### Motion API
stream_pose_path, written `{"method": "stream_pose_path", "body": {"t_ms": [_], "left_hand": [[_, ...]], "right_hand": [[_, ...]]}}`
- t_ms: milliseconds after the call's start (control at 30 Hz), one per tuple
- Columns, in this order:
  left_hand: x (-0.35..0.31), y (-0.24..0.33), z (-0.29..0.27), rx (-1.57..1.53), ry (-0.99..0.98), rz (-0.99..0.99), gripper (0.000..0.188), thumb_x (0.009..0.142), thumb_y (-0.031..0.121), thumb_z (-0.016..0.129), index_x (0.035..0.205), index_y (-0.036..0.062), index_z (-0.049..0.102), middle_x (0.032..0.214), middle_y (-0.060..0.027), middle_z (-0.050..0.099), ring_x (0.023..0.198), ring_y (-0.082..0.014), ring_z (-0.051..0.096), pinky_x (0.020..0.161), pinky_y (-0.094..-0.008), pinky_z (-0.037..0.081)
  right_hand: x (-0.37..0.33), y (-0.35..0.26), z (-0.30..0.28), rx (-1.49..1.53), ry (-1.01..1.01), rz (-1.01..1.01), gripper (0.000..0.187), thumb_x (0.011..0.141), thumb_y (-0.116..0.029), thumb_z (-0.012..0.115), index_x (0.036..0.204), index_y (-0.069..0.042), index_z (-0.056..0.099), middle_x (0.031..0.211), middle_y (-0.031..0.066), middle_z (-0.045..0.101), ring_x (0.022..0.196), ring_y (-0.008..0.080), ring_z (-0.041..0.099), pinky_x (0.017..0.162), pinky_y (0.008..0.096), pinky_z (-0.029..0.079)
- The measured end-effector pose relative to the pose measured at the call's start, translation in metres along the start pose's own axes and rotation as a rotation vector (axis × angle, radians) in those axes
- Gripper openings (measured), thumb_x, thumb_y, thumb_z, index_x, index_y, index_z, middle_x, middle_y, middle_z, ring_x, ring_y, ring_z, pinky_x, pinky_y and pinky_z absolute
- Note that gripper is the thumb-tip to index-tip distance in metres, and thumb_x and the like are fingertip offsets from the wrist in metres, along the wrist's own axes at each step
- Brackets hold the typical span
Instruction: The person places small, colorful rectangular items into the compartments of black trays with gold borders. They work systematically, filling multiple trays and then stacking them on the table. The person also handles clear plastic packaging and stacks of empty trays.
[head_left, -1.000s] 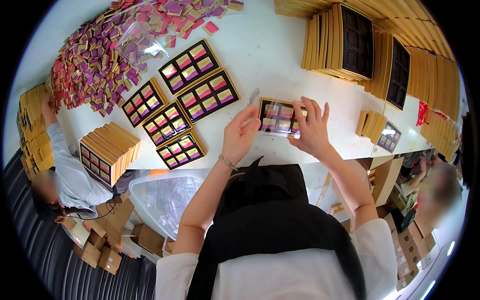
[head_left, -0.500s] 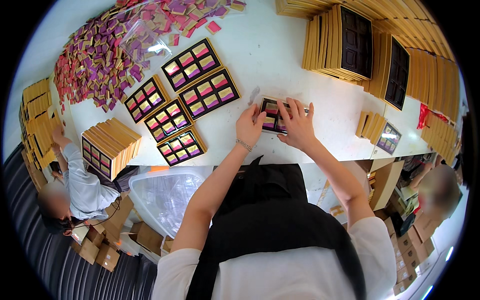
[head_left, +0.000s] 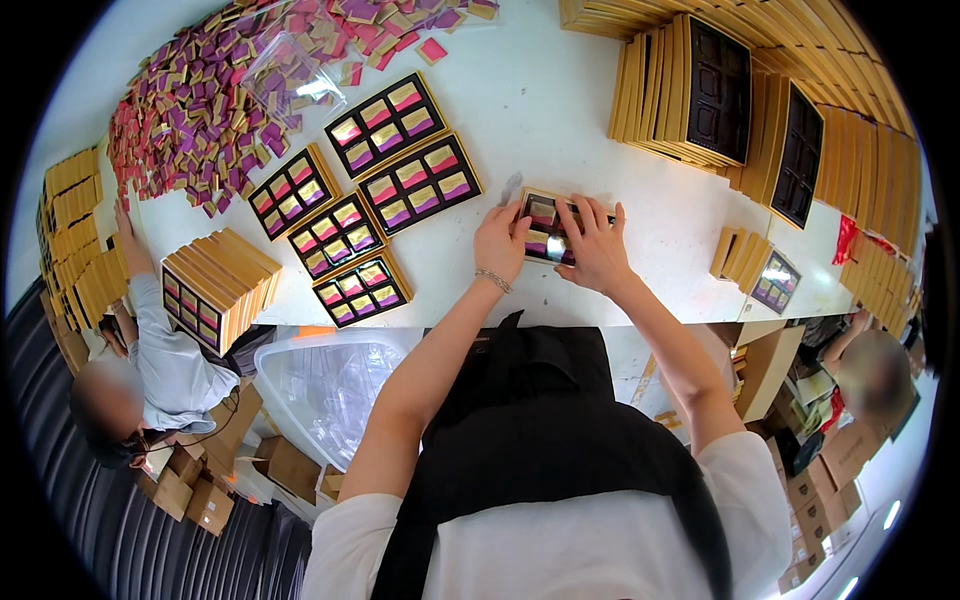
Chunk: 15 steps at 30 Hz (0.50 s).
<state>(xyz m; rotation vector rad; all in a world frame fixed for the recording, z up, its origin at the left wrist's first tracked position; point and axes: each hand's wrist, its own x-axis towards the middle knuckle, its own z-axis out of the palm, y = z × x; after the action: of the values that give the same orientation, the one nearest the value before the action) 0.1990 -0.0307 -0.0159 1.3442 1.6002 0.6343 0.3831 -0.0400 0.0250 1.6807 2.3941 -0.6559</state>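
A small gold-edged box (head_left: 537,243) with a black compartment tray lies flat on the white table in front of me. Pink, purple and gold wrapped pieces show in its compartments, and glare lies across its top. My left hand (head_left: 500,248) grips the box's left end, thumb toward the top. Spread fingers of my right hand (head_left: 597,250) rest over its right part and hide much of it. To the left, several similar filled boxes (head_left: 420,185) lie face up, some touching.
Loose wrapped pieces (head_left: 200,120) heap at the far left, a clear plastic cover (head_left: 290,75) on them. Filled boxes (head_left: 225,285) stand stacked at left. Boxes with black trays (head_left: 690,90) stand at far right. A clear bin (head_left: 330,390) sits below the table edge. People work on both sides.
My hands stay on the box, which has barely moved; the glare on it has shifted. At left, the other person's arm has reached farther up toward the stacked boxes.
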Motion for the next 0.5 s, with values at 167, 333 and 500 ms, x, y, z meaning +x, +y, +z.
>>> {"method": "stream_pose_path", "body": {"t_ms": [167, 333, 500], "left_hand": [[0.005, 0.003, -0.003, -0.068, 0.014, -0.101, 0.037, 0.081, 0.01, 0.07, 0.116, 0.0025, 0.062, 0.093, -0.0142, 0.069, 0.083, -0.0273, 0.068, 0.075, -0.0357, 0.054], [0.0, 0.005, -0.01, 0.097, 0.065, 0.058, 0.039, 0.081, 0.017, 0.069, 0.118, 0.0046, 0.06, 0.11, -0.0134, 0.065, 0.102, -0.0304, 0.061, 0.089, -0.0395, 0.048], [0.019, -0.029, -0.115, 0.585, 0.431, 0.253, 0.071, 0.077, 0.037, 0.073, 0.134, 0.0053, 0.046, 0.137, -0.0166, 0.047, 0.13, -0.035, 0.041, 0.104, -0.0562, 0.032]], "right_hand": [[0.003, -0.001, 0.002, -0.011, -0.032, 0.008, 0.113, 0.053, -0.039, 0.085, 0.147, -0.015, 0.028, 0.148, 0.0132, 0.029, 0.135, 0.0341, 0.03, 0.102, 0.07, 0.021], [-0.036, 0.036, -0.012, -0.125, -0.141, 0.134, 0.107, 0.058, -0.037, 0.086, 0.147, -0.015, 0.029, 0.152, 0.0158, 0.023, 0.139, 0.0365, 0.025, 0.103, 0.0708, 0.018], [0.022, 0.016, -0.056, 0.086, 0.237, 0.012, 0.094, 0.067, -0.035, 0.083, 0.141, -0.005, 0.035, 0.149, 0.0203, 0.028, 0.136, 0.041, 0.029, 0.107, 0.06, 0.025]]}}
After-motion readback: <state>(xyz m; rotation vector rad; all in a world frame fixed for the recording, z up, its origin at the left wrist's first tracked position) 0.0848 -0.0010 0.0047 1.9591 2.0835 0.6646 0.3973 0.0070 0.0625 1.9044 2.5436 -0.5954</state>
